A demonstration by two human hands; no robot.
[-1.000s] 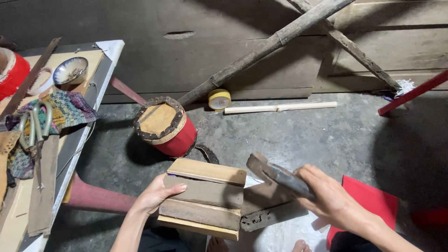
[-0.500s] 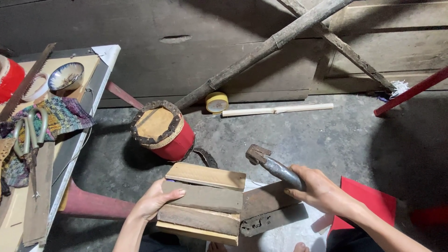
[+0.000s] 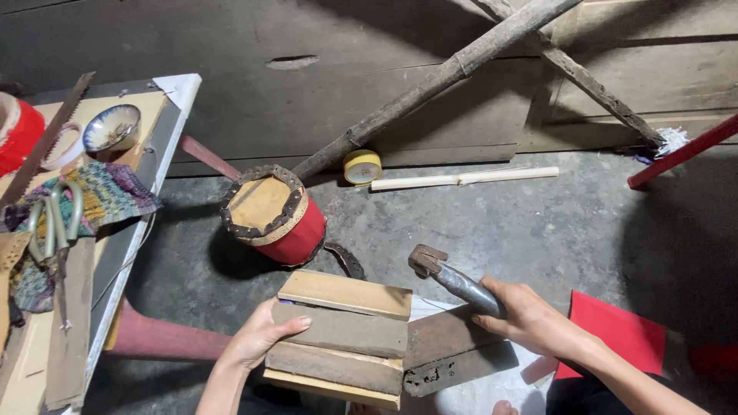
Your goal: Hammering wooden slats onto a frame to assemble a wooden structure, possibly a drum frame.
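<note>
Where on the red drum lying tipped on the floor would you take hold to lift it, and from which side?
Grip the red drum round its red side wall, fingers coming down from above across the barrel. It lies tilted, its studded head facing up and left toward the table, so the smooth curved wall is open on top; the studded rim gives a poorer hold.

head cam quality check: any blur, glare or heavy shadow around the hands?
Head view: sharp overall, no motion blur on the left hand or right hand; soft, even light with a dull sheen on the hammer; the red drum casts a shadow to its left; lower right corner falls dark; straight poles show little distortion.
</note>
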